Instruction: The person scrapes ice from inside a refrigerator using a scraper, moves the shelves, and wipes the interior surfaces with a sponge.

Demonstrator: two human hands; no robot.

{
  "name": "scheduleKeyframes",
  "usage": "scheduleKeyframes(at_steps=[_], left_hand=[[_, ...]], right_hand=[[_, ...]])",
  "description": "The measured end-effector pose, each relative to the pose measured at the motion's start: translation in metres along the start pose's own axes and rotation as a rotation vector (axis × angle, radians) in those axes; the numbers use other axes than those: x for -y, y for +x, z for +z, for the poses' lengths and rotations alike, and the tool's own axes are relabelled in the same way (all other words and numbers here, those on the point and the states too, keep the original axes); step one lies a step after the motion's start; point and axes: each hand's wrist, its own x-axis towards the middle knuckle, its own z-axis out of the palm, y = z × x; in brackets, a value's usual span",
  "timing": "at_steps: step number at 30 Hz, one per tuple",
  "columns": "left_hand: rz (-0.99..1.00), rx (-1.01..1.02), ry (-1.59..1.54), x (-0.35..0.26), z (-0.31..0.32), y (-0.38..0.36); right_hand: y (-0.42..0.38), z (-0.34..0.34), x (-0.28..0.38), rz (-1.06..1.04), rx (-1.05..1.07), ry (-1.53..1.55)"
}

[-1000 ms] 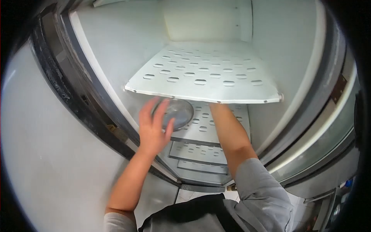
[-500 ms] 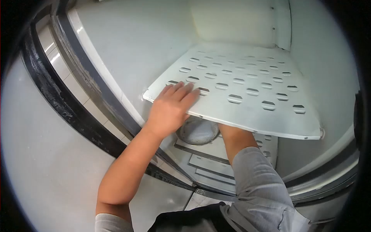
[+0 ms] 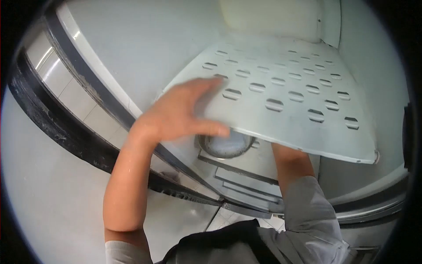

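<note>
My left hand point(image 3: 178, 110) is over the front left corner of a white slotted shelf point(image 3: 263, 121), slightly blurred, its thumb and fingers spread apart with nothing between them. That shelf sits inside a white-walled cabinet and slopes in this view. Beneath the shelf, my right forearm point(image 3: 293, 163) reaches in, and the shelf hides the right hand completely. Under the shelf's front edge a round metal bowl or pan point(image 3: 226, 145) with a pale inside stands on a lower shelf point(image 3: 259, 169).
On the left stands a swung-out door point(image 3: 57, 185) with a worn black gasket point(image 3: 66, 132). Grey cabinet walls point(image 3: 145, 39) rise on both sides of the shelf. Further ledges point(image 3: 241, 187) lie lower down, above a tiled floor point(image 3: 224, 220).
My left hand has come off the shelf's front edge, moved left and spread its fingers. The right forearm has shifted right in the view, still under the shelf.
</note>
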Motion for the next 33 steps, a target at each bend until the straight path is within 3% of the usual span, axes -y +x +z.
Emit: scheduleKeyframes(at_steps=[4,11,14,17,19,21,22,25,27,29,31,33], left_hand=[[0.024,-0.269,0.317,0.011,0.032,0.005],[0.064,-0.518,0.16,0.0,0.04,-0.007],[0.209,-0.791,0.398,-0.015,0.054,-0.036],[0.084,-0.719,0.095,-0.043,0.095,-0.13],[-0.076,-0.533,0.002,-0.039,0.138,-0.199],[-0.214,-0.416,-0.061,-0.02,0.181,-0.263],[-0.216,-0.411,-0.062,-0.021,0.185,-0.276],[-0.179,-0.422,-0.071,-0.022,0.182,-0.283],[-0.203,-0.401,-0.119,-0.026,0.166,-0.275],[-0.196,-0.359,-0.151,-0.017,0.165,-0.277],[-0.204,-0.298,-0.167,-0.008,0.167,-0.297],[-0.222,-0.24,-0.19,-0.005,0.165,-0.303]], right_hand=[[-0.121,0.005,-0.016,0.035,0.16,-0.141],[-0.297,-0.023,-0.026,0.089,0.332,-0.303],[-0.337,-0.102,0.035,0.109,0.421,-0.25],[-0.366,-0.194,0.099,0.03,0.557,-0.007],[-0.381,-0.218,0.114,-0.325,0.75,0.153],[-0.365,-0.265,0.167,-0.365,1.161,0.259],[-0.356,-0.285,0.197,-0.38,1.369,0.319],[-0.315,-0.314,0.247,-0.45,1.533,0.477],[-0.262,-0.309,0.255,-0.336,1.535,0.678],[-0.2,-0.291,0.252,-0.381,1.196,0.501],[-0.146,-0.238,0.22,-0.66,0.718,0.116],[-0.097,-0.181,0.184,-0.622,0.667,0.246]])
